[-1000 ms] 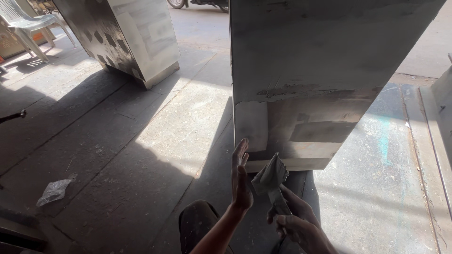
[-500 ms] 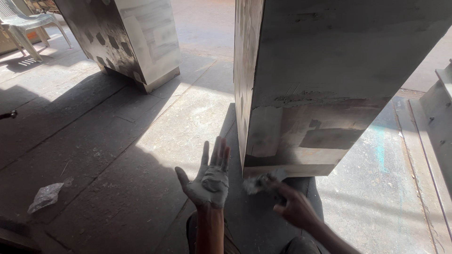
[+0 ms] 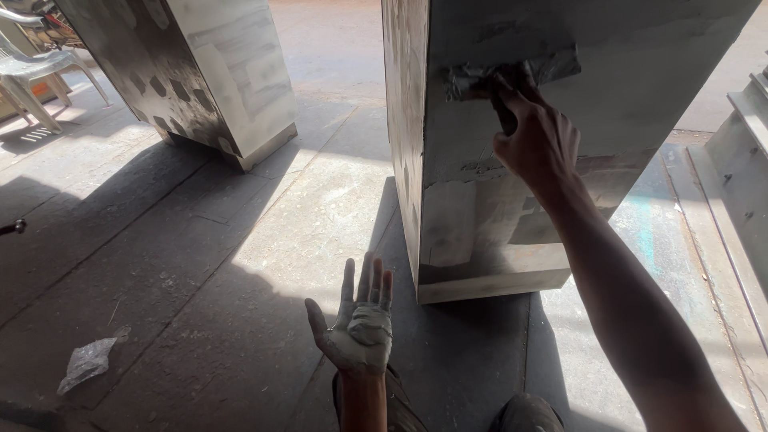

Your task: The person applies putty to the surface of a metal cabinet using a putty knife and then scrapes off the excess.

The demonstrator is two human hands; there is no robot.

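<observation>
Head view: right hand (image 3: 534, 136) raised, grip closed around a putty knife (image 3: 490, 80), its blade pressed flat on the grey face of the tall cabinet (image 3: 472, 224). Grey filler smear (image 3: 552, 64) lies just right of the blade. Left hand (image 3: 356, 328) is below and left of that grip, palm up, fingers spread, holding nothing (palm coated with grey putty). A crumpled wrapper (image 3: 88, 362) lies on the floor, far left.

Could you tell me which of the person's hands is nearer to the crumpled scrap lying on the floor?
Left. The left hand is held palm up, apart from the crumpled scrap; the right hand is raised against the grey cabinet, much farther away.
</observation>
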